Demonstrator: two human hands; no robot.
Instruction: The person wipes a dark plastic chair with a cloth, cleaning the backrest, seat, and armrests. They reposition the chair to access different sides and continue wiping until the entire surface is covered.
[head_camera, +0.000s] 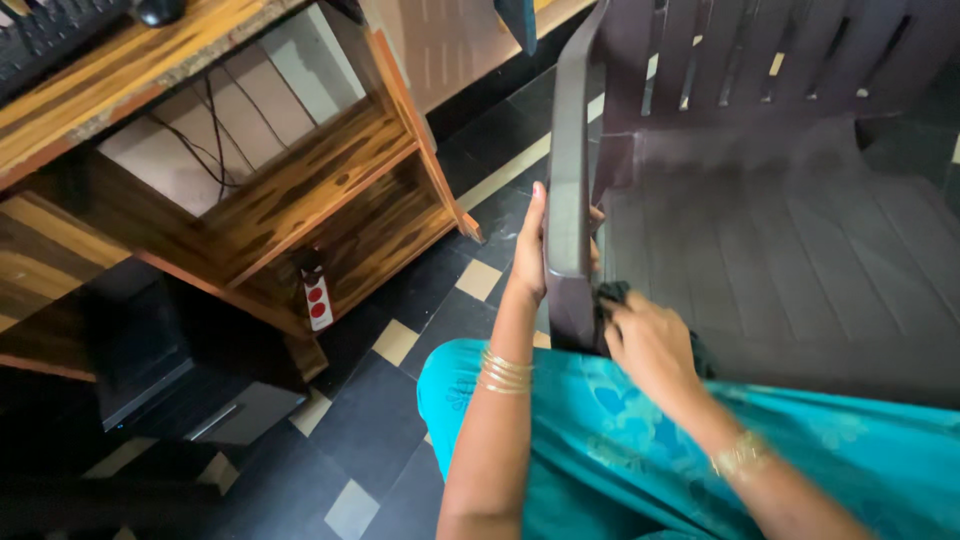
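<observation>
Head view, chair: the dark brown plastic chair (760, 230) stands in front of you on the tiled floor (420, 300), with its armrest (568, 170) nearest to you.
Head view, left hand: your left hand (530, 262) grips the armrest from the outer side. The thumb lies flat along the outside, and the other fingers wrap behind it, mostly hidden.
Head view, right hand: your right hand (650, 345) is at the lower front corner of the armrest, where it meets the seat. Its fingers are curled together and pinch a dark cloth (612, 293) against the plastic.
Head view, cloth: only a small part shows above your knuckles, so I cannot tell how it is folded.
Head view, surroundings: a wooden bench (300, 190) with shelves stands at your left, a white power strip (316, 295) with red switches hangs on its leg, and a dark computer case (170, 360) sits below.
Advice: I think the chair can slide on the smooth tiles, so keep the left hand firm while the right hand presses. Push the cloth well into the corner joint, where dirt likely collects.
</observation>
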